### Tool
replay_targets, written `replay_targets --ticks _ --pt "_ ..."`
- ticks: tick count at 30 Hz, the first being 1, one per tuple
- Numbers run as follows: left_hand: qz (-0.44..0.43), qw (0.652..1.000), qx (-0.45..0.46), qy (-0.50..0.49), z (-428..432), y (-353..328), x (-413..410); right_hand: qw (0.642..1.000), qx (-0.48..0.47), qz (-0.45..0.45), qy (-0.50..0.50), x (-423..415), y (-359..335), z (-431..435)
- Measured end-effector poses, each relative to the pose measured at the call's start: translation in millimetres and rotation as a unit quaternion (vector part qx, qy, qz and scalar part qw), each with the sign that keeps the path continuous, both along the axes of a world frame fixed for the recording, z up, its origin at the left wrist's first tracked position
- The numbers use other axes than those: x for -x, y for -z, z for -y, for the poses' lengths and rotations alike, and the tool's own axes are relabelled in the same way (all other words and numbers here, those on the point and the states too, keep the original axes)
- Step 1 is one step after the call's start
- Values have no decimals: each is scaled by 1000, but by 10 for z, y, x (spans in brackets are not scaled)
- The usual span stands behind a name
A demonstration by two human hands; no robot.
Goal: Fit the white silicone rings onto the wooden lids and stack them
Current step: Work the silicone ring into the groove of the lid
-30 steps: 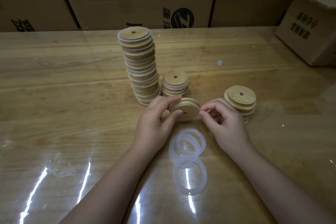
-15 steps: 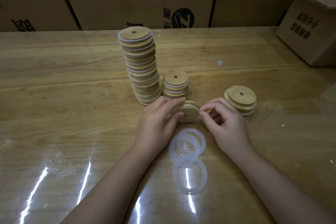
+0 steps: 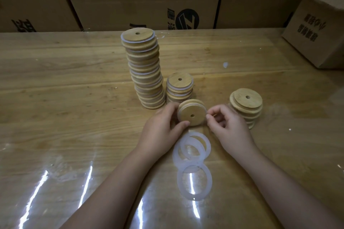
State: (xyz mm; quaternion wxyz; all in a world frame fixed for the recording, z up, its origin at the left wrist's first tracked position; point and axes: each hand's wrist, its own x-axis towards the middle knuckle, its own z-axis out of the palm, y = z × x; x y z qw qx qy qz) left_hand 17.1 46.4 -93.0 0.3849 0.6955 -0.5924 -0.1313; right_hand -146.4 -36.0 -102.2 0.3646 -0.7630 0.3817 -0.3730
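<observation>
On glossy wooden table (image 3: 74, 98): left hand (image 3: 162, 130) grips round wooden lid (image 3: 192, 115), tilted face toward camera; right hand (image 3: 229, 126) fingertips pinched at its rim.

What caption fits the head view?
Both hands, left and right, hold a wooden lid between lid stacks, loose rings below.

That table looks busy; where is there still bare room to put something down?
The table is bare left of the tall stack, and right of the low stack up to the cardboard box. It is crowded in the middle, around both hands and the loose rings.
</observation>
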Motion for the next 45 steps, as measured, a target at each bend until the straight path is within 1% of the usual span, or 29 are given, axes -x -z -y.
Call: replay_targets --ticks 3,6,9,10,13,18,22,26,29,32,39,41,45 --pt "-29 998 59 23 -3 -11 -7 1000 12 -21 -3 -8 -17 -20" --pt "-44 993 103 41 -14 -7 9 1000 9 -22 -11 -14 -41 -37" --pt "-135 984 119 9 -20 2 25 999 -6 -24 -25 -9 -68 -55" --pt "-153 981 122 -4 -18 6 25 999 -13 -20 -30 -7 -78 -62" --pt "-148 980 133 -10 -7 12 15 999 -21 -9 -32 -11 -98 -82" --pt "-207 970 125 -6 5 1 -9 999 -20 6 -35 -7 -110 -103" --pt "-313 944 104 5 16 -38 -21 998 -49 15 -34 -13 -105 -90" --pt "-329 938 104 14 12 -65 -23 993 -92 66 -45 -14 -107 -89" --pt "-340 933 114 18 18 -71 -20 990 -90 92 -59 -4 -125 -105" --pt "-370 920 130 12 16 -83 -36 987 -85 114 -76 11 -146 -108" --pt "-478 869 130 1 16 -112 -84 986 -76 71 -132 7 -125 -123" --pt "-489 863 126 6 18 -105 -81 986 -68 58 -140 2 -117 -127" --pt "-493 861 124 11 26 -95 -83 987 -69 36 -143 2 -97 -112"
